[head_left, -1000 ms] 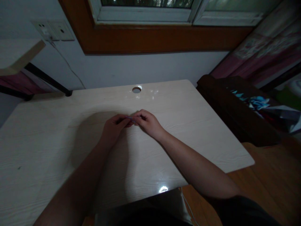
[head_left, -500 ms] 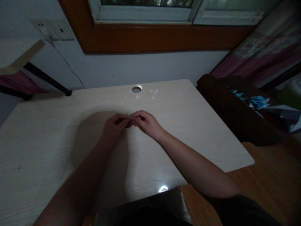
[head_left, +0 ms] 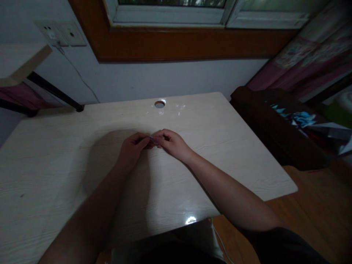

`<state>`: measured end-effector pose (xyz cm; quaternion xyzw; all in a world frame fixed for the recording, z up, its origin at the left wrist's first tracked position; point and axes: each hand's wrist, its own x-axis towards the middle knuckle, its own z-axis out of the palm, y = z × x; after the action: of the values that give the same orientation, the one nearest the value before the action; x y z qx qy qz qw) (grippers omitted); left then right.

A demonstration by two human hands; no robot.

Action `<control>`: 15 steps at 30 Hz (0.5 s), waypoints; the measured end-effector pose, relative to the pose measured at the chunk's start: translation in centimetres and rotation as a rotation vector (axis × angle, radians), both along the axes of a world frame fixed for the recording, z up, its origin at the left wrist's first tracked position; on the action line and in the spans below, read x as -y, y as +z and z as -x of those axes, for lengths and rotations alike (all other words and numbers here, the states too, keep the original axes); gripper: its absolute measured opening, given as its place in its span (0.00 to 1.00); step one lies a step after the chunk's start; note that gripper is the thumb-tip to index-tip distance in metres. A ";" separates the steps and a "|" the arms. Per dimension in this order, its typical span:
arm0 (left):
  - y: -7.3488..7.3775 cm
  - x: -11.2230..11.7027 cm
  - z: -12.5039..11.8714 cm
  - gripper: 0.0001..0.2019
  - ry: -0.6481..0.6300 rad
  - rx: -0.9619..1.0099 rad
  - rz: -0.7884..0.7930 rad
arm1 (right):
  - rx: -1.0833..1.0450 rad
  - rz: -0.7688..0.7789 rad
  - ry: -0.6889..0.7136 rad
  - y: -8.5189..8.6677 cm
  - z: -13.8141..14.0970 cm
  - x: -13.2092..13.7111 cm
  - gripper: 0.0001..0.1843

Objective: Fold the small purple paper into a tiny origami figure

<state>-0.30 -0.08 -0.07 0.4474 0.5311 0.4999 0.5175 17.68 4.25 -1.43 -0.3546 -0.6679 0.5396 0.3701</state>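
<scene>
Over the middle of the pale wood-grain table (head_left: 192,190), my left hand (head_left: 133,146) and my right hand (head_left: 171,142) meet at their fingertips. Between them is a small, thin, dark bluish-purple thing (head_left: 151,139), mostly hidden by the fingers and too small to name. My left thumb and fingers pinch its left end. The right thumb and index finger close on its right end. Both forearms reach in from the near edge, and a shadow falls on the tabletop left of my left hand.
A round cable hole (head_left: 159,105) lies near the table's back edge. At the back left stands a shelf (head_left: 23,66) on black legs. A white cord (head_left: 79,75) hangs from the wall socket (head_left: 52,33). Dark wooden furniture (head_left: 255,124) with blue items stands at right.
My left thumb has shifted very slightly, and a little more of the small bluish thing shows. Otherwise both hands hold the same place.
</scene>
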 end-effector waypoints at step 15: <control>0.2 0.1 -0.2 0.16 -0.015 0.069 -0.006 | -0.025 -0.008 0.001 0.0 0.1 0.0 0.16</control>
<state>-0.15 -0.20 0.08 0.4354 0.5079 0.5129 0.5380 17.63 4.25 -1.42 -0.3462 -0.6655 0.5416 0.3794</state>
